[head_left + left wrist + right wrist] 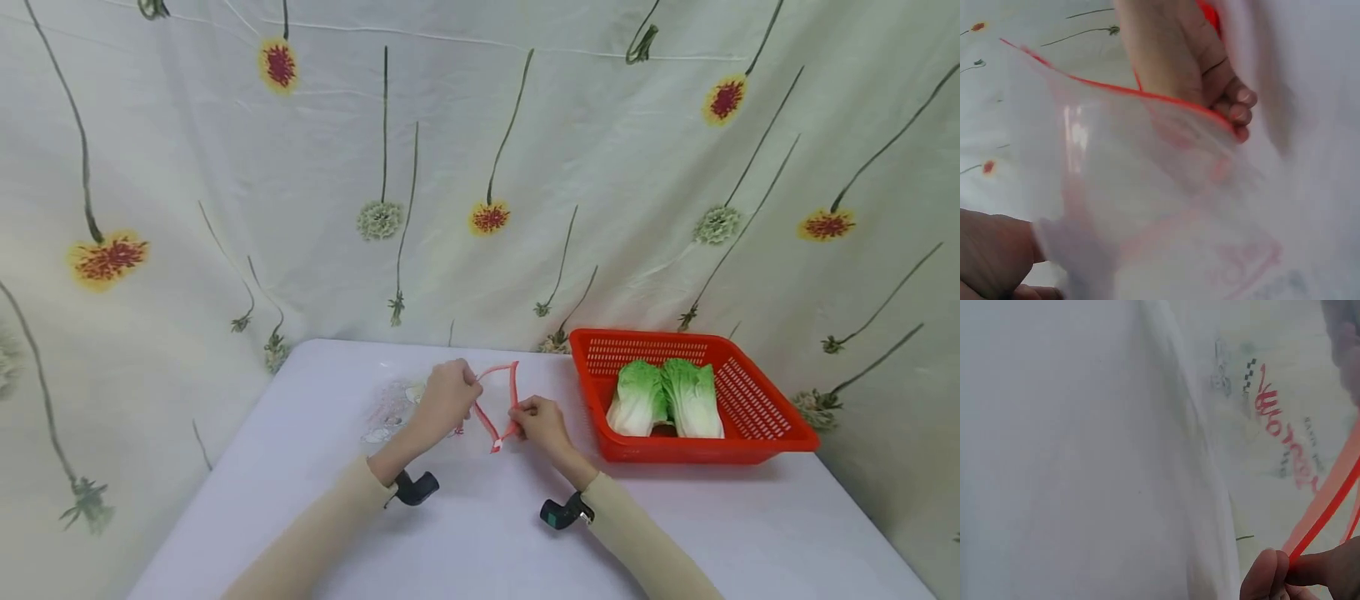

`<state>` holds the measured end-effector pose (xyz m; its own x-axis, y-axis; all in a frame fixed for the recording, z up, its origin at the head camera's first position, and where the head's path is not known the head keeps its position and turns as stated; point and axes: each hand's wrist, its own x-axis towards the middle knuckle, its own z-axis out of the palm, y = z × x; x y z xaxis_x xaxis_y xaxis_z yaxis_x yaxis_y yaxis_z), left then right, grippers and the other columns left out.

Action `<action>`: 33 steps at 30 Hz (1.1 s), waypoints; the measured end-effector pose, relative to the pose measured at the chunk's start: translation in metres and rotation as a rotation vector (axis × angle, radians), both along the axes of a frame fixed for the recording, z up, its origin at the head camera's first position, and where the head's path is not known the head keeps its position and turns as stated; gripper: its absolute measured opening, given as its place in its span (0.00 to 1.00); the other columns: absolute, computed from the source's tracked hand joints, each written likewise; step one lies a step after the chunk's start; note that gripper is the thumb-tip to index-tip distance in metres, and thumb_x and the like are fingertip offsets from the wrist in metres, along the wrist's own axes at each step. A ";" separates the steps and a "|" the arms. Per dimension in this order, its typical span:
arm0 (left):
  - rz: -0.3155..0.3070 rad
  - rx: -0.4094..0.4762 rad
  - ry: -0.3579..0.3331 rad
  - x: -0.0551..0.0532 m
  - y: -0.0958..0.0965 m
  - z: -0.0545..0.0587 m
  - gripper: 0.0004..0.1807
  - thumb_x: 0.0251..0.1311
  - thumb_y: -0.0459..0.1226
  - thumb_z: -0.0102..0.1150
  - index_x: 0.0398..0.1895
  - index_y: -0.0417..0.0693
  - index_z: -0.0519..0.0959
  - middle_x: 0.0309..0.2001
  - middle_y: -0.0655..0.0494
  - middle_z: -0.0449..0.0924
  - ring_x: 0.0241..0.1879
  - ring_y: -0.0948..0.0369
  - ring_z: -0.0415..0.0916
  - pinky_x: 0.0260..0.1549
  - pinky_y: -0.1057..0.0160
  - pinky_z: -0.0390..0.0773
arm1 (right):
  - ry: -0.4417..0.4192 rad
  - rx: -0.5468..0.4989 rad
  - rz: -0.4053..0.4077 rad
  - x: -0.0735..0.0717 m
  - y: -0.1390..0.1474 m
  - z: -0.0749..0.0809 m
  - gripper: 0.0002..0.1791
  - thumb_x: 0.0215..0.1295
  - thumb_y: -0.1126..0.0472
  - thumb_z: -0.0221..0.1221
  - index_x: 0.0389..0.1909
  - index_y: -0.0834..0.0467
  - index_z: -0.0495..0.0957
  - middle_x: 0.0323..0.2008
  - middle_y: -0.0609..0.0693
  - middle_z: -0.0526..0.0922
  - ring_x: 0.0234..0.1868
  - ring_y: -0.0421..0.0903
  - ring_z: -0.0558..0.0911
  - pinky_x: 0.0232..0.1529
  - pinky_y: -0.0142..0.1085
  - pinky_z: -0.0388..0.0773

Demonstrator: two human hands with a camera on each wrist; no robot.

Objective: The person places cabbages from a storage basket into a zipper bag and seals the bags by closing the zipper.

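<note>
A clear plastic zip bag has a red zip strip round its mouth, which is spread into a diamond between the two hands. My left hand grips the strip on the left side. With thumb and fingers, my right hand pinches the strip on the right side. In the left wrist view the bag's see-through wall fills the middle, with the right hand at its red edge. Red lettering is printed on the plastic in the right wrist view.
A red perforated basket stands on the right of the white table, holding two napa cabbages. Thin clear printed plastic lies left of the hands. Behind the table hangs a flower-patterned cloth.
</note>
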<state>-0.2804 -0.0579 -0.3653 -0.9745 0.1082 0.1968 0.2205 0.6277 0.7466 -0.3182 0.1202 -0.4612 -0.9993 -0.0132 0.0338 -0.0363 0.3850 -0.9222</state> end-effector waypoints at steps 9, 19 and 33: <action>0.152 -0.018 0.067 0.001 -0.024 0.032 0.07 0.60 0.35 0.57 0.35 0.39 0.75 0.28 0.47 0.79 0.24 0.57 0.74 0.27 0.66 0.74 | -0.029 0.048 0.059 -0.004 -0.001 -0.010 0.06 0.63 0.69 0.58 0.31 0.69 0.81 0.18 0.53 0.80 0.15 0.40 0.78 0.22 0.35 0.82; -0.005 0.013 -0.134 0.003 -0.013 0.002 0.07 0.63 0.36 0.56 0.38 0.40 0.73 0.25 0.49 0.75 0.17 0.58 0.75 0.16 0.68 0.74 | -0.012 0.088 0.098 -0.001 0.000 -0.006 0.06 0.62 0.66 0.61 0.31 0.67 0.79 0.18 0.52 0.79 0.17 0.40 0.79 0.23 0.34 0.82; -0.066 0.041 -0.166 0.003 -0.005 -0.014 0.05 0.62 0.35 0.57 0.35 0.41 0.74 0.24 0.49 0.76 0.15 0.58 0.76 0.15 0.70 0.75 | -0.099 0.486 0.291 0.050 0.028 0.088 0.18 0.64 0.49 0.61 0.37 0.62 0.81 0.23 0.54 0.80 0.20 0.44 0.81 0.28 0.35 0.83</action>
